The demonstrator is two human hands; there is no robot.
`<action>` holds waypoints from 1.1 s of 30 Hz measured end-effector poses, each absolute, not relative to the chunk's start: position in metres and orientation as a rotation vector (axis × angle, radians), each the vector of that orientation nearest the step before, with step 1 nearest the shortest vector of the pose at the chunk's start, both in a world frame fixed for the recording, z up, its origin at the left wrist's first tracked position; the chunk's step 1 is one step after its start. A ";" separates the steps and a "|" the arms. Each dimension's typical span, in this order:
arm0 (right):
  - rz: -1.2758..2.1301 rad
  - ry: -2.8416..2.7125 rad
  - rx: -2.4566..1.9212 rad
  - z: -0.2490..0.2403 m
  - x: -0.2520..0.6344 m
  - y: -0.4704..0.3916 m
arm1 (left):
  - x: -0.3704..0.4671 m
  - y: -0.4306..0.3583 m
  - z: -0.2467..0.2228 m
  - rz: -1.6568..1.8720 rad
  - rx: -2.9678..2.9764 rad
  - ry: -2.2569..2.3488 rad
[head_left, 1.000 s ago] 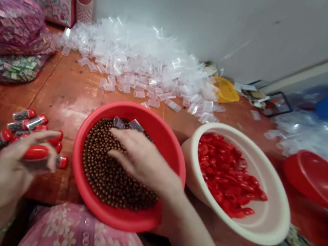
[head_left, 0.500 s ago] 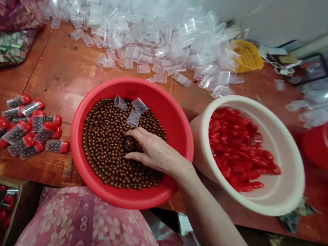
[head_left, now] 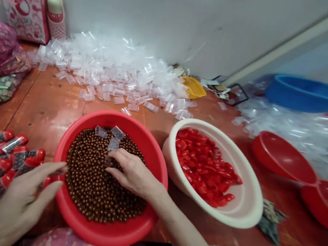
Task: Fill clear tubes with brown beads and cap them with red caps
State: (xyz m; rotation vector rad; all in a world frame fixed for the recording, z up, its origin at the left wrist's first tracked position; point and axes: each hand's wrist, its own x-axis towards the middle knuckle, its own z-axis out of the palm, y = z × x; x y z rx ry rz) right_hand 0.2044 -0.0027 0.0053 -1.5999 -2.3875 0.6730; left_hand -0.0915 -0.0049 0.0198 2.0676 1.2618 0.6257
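The bench (head_left: 51,100) bears a red basin (head_left: 158,157). The left hand (head_left: 24,198), released, has parted fingers near its rim; the right hand (head_left: 135,174) grasps a clear tube (head_left: 108,161) inside, too hidden to tell its long axis or direction, among brown beads (head_left: 88,177).

Single head-worn view looks forward and down, fairly close.
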 end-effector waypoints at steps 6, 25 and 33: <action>0.786 -2.428 -1.574 0.010 0.203 -0.001 | -0.004 0.026 -0.005 0.500 2.150 1.051; 1.084 -2.292 -1.259 0.026 0.199 -0.008 | 0.007 0.039 -0.023 0.184 2.091 0.871; 0.231 -1.682 -2.058 0.039 0.350 -0.022 | 0.010 0.030 -0.016 0.148 2.299 0.960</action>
